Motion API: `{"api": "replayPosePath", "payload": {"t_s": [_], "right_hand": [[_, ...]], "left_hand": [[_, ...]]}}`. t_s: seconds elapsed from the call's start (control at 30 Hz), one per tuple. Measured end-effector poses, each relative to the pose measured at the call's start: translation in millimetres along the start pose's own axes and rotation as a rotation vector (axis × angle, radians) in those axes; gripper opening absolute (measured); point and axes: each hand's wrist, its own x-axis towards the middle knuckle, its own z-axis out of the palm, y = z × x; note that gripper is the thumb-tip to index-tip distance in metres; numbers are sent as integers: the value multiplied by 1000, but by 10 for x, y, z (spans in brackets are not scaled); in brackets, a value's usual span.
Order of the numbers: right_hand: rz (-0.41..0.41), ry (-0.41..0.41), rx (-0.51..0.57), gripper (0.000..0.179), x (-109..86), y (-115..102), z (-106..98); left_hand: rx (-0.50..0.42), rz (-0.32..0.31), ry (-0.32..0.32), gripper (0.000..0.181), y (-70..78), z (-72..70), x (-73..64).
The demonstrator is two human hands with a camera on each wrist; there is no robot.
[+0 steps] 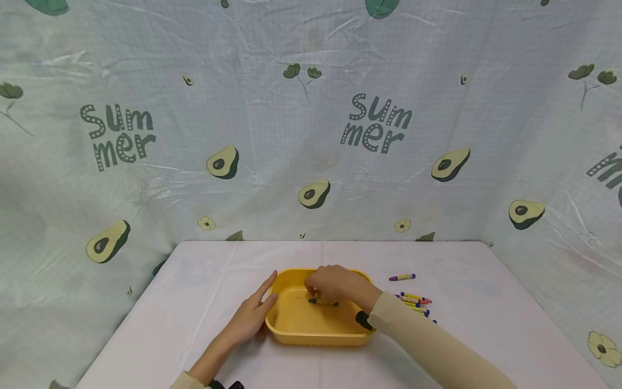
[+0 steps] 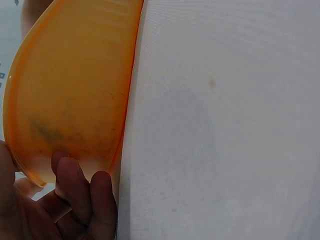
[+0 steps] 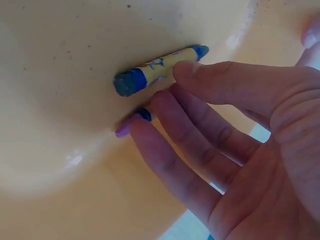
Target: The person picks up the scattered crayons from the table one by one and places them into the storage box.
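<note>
A yellow plastic tub (image 1: 316, 339) stands on the table. My left hand (image 1: 250, 319) grips its left side, thumb at the rim and fingers (image 2: 72, 180) against the outer wall. Inside the tub lies a blue crayon (image 3: 160, 70) with a pale yellow wrapper. My right hand (image 1: 332, 283) reaches in over it, thumb tip right at the wrapper and the other fingers spread loosely beside it. Just behind those fingertips shows the end of a purple crayon (image 3: 129, 126), the rest of it hidden by the fingers.
Right of the tub several crayons (image 1: 418, 300) lie in a loose pile, partly behind the right forearm. A single purple crayon (image 1: 402, 277) lies behind them. A patterned sheet (image 1: 262, 119) hangs around the back and sides of the white table (image 1: 194, 292).
</note>
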Motion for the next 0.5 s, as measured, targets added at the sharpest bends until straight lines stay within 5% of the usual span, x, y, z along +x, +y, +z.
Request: {"api": "replayPosePath", "payload": {"t_s": [0.23, 0.5], "right_hand": [[-28, -8, 76, 14, -153, 54, -131], [-55, 138, 147, 22, -575, 285, -349]], "left_hand": [[6, 4, 8, 59, -8, 9, -8], [5, 5, 19, 59, -3, 6, -23]]}}
